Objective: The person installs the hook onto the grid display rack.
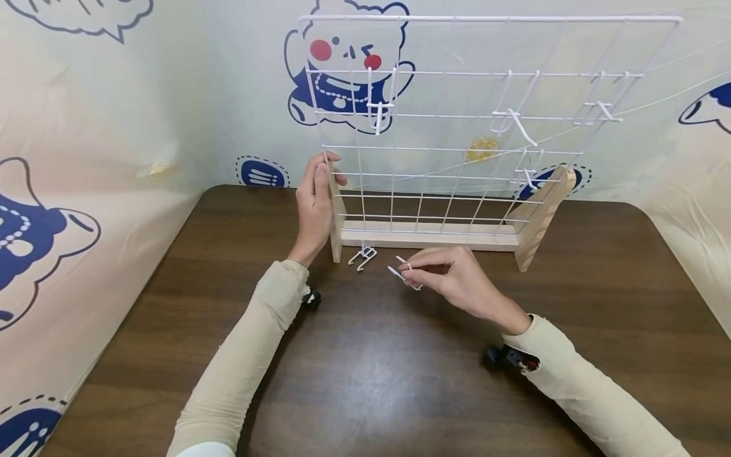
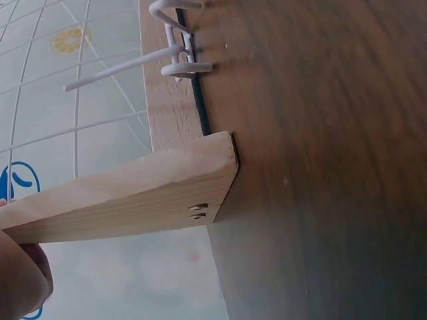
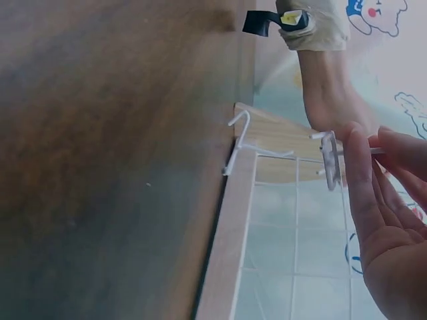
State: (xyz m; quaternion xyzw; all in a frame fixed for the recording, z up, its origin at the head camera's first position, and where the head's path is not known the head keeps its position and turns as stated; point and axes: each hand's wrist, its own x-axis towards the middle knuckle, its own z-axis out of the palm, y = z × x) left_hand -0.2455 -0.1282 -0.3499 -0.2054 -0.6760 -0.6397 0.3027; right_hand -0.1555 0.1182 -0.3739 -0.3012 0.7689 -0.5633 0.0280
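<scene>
My left hand (image 1: 314,209) grips the left wooden side post (image 1: 337,219) of a white wire grid rack (image 1: 422,150), its thumb along the near edge. In the left wrist view, part of that hand (image 2: 23,277) shows at the post's upper end. Off the table, my right hand (image 1: 457,279) pinches a white metal hook (image 1: 395,271) between thumb and fingertips, prongs toward the left. The right wrist view shows this hook's flat frame (image 3: 330,160) beside the fingers. A second white hook (image 1: 363,256) lies on the table before the rack's base, near the left post.
Several white hooks hang on the grid, including one at the left (image 1: 378,114), one right of the middle (image 1: 516,124) and a lower one (image 1: 528,176). The rack stands at the back of a dark wooden table (image 1: 365,374), close to a patterned wall covering (image 1: 228,95).
</scene>
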